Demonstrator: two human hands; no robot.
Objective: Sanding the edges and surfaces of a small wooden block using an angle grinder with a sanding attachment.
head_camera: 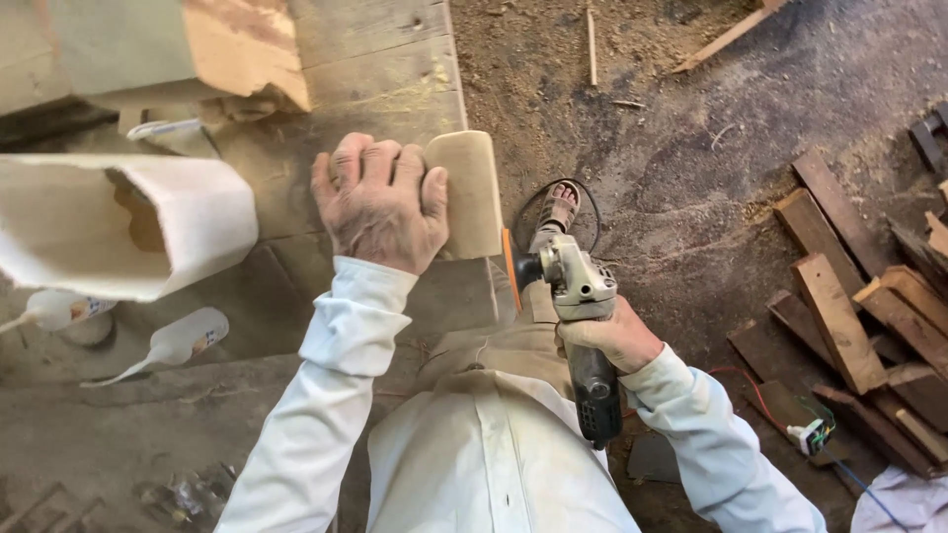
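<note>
My left hand [380, 202] presses flat on a small pale wooden block [472, 192] that lies at the right edge of a rough plank workbench [375, 74]. My right hand [617, 336] grips the body of a grey angle grinder [583, 326]. Its orange sanding disc [511, 268] stands against the near right edge of the block. Both arms wear pale long sleeves.
A large pale carved wooden piece [118, 222] lies on the bench at left, with another wooden part [168, 49] behind it. Two white squeeze bottles [173, 341] lie below. Wood offcuts [849, 306] are piled on the sawdust-covered floor [671, 128] at right, near a small plug with wires [812, 434].
</note>
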